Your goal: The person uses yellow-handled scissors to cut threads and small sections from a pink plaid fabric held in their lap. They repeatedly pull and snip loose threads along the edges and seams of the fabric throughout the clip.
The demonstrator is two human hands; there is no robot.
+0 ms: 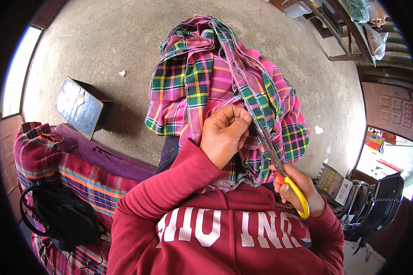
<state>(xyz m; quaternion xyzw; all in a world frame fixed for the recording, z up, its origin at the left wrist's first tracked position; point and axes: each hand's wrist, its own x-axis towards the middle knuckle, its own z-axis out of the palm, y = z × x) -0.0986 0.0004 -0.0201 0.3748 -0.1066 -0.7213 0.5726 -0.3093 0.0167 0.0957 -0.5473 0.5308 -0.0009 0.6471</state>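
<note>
Pink, green and yellow plaid cloth (199, 79) is bunched over my lap and hangs toward the floor. My left hand (223, 134) pinches the cloth's edge between thumb and fingertips. In my right hand (297, 187) is a pair of scissors (272, 151) with yellow and red handles. Its blades point up and left, lying over the cloth, with their tips close below my left thumb. The blades look nearly together; whether they have cloth or thread between them cannot be made out.
Left of me, a bench or seat is draped with plaid fabric (86, 178) and bears a black bag (63, 213). A metal-topped stool (81, 106) stands on the concrete floor (124, 34). To the right are a black chair (382, 199), printed cardboard (332, 182) and, farther off, a table (351, 31).
</note>
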